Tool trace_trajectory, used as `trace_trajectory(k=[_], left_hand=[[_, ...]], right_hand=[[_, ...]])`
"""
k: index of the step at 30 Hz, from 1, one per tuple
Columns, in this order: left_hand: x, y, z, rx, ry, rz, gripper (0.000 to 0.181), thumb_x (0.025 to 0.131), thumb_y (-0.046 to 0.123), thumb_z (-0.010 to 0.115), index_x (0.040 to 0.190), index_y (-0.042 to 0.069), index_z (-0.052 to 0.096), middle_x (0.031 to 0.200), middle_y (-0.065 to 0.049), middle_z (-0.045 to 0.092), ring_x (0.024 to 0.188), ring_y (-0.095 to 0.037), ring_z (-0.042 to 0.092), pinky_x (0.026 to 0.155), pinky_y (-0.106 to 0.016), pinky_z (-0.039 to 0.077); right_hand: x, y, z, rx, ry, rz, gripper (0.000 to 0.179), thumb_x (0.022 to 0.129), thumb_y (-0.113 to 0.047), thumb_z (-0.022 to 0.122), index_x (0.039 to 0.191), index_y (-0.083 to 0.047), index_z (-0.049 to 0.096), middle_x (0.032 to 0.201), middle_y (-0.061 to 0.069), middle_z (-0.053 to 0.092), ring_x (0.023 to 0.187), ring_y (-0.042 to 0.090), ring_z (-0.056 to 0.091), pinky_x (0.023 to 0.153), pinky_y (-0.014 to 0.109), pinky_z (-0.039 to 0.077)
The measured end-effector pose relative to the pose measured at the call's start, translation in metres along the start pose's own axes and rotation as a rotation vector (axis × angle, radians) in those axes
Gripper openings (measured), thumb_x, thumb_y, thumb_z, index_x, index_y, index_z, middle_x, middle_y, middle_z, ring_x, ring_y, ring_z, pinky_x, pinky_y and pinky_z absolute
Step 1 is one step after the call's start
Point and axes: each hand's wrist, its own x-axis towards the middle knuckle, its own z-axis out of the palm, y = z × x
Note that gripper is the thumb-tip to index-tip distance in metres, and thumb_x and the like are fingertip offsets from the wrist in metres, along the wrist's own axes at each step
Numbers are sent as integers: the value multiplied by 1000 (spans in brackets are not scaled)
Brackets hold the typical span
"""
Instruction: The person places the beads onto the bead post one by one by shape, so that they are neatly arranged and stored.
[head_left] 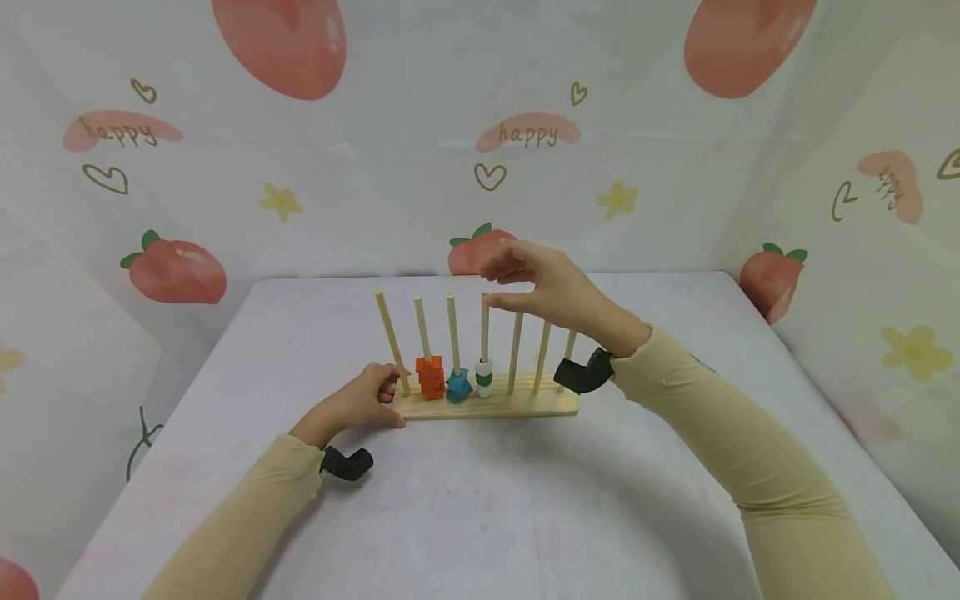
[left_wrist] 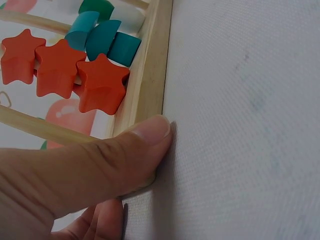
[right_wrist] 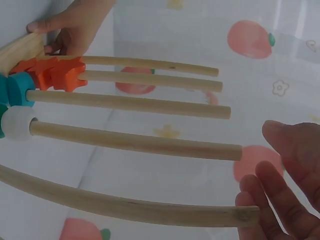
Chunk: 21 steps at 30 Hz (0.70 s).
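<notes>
A wooden peg board (head_left: 487,408) with several upright pegs stands on the table. My left hand (head_left: 363,400) grips its left end, thumb on the front edge (left_wrist: 150,131) and fingers behind. Orange-red star beads (left_wrist: 102,87) are stacked on the second peg from the left. Blue beads (head_left: 459,386) sit on the third. The fourth peg (right_wrist: 135,139) carries a green bead (head_left: 484,379) between white beads (right_wrist: 17,123). Around that peg's top, my right hand (head_left: 551,287) hovers with thumb and fingers apart, holding nothing. The first peg (head_left: 392,342) has no beads.
More bare pegs (head_left: 516,354) rise on the board's right side, partly behind the right hand and its black wrist camera (head_left: 585,372). The white table (head_left: 480,517) extends around the board. A printed cloth backdrop (head_left: 420,192) hangs behind and at both sides.
</notes>
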Motion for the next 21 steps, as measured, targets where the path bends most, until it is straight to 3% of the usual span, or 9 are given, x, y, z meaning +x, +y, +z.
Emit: trace_trajectory(k=[12,18,21], left_hand=[[-1,-1,0,15,2,-9,72,70,12,86,128,-5,47,108,-15,41,97,-24,46,87,-37,43],[0,-1,0,7,4,-13,72,70,11,86,129,-3,47,108,-15,40,97,-24,45,87,-36,42],[0,-1,0,-3,3,-20,74,70,11,86,130,-3,47,109,-15,40,98,-24,45,87,-36,42]], right_hand=[[-25,11,-27,118,138,-40,36,83,-3,74,115,2,59,113,12,62,106,15,61,96,25,47],[-46,33,-45,207,249,-48,36,83,7,70,116,8,56,113,0,64,106,13,61,93,23,48],[-59,45,-52,242,298,-42,37,84,8,68,119,7,56,114,0,64,106,11,61,93,21,48]])
